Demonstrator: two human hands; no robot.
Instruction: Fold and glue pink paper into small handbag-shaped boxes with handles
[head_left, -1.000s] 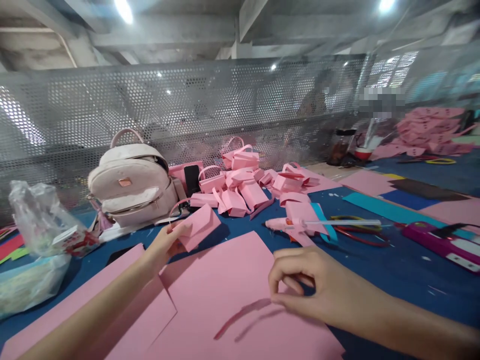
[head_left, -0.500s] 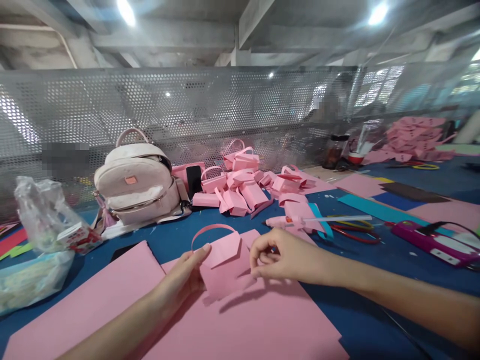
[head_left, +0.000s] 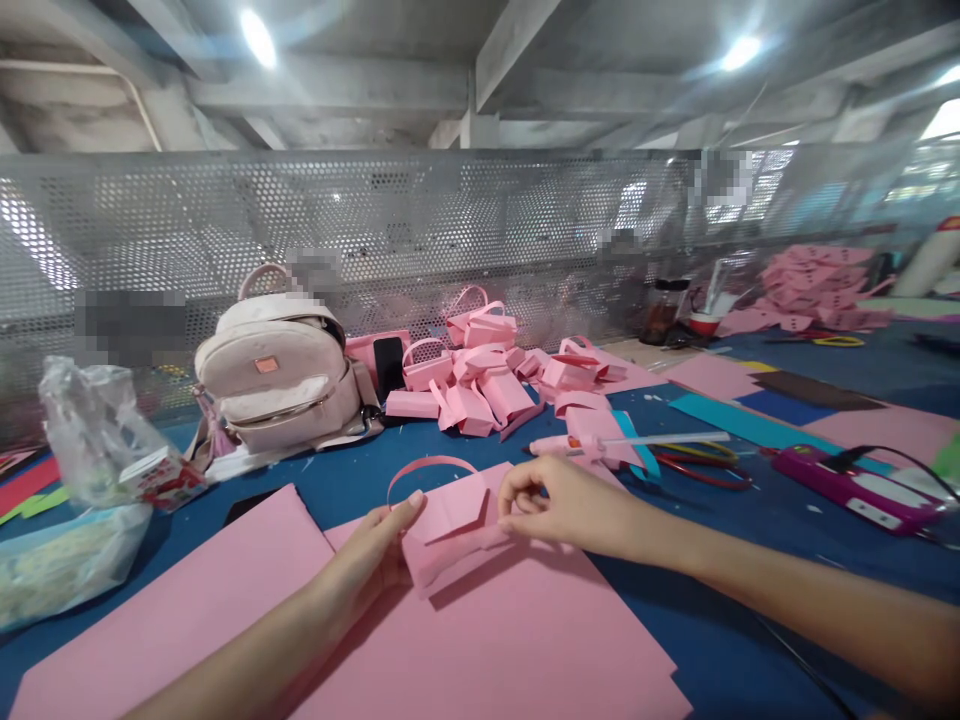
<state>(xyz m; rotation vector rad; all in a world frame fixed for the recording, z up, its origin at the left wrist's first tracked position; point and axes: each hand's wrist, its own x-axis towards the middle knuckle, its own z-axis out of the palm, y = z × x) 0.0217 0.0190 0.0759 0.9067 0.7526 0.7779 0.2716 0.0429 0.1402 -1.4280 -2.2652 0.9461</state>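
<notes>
A small pink paper bag (head_left: 454, 520) with a pointed flap and a thin strip handle (head_left: 431, 463) is held above large pink sheets (head_left: 495, 650). Its left side is gripped by my left hand (head_left: 386, 545), thumb on the front and the other fingers behind. At the bag's right edge, my right hand (head_left: 551, 505) has its fingers curled in a pinch on the paper. Just beyond that hand lies a pink glue gun (head_left: 592, 447) with a clear glue stick in its back.
Finished-looking pink paper bags (head_left: 480, 375) are heaped beyond my hands, beside a pale backpack (head_left: 281, 375). Scissors (head_left: 701, 470), a purple power strip (head_left: 855, 488) and coloured sheets lie rightward. Plastic bags (head_left: 71, 560) sit at left; a perforated metal screen (head_left: 420, 220) stands behind.
The lower part of the paper bag has tilted, so its bottom edge now looks folded up and shorter. Both hands keep their hold, nearly in place. The view has shifted slightly.
</notes>
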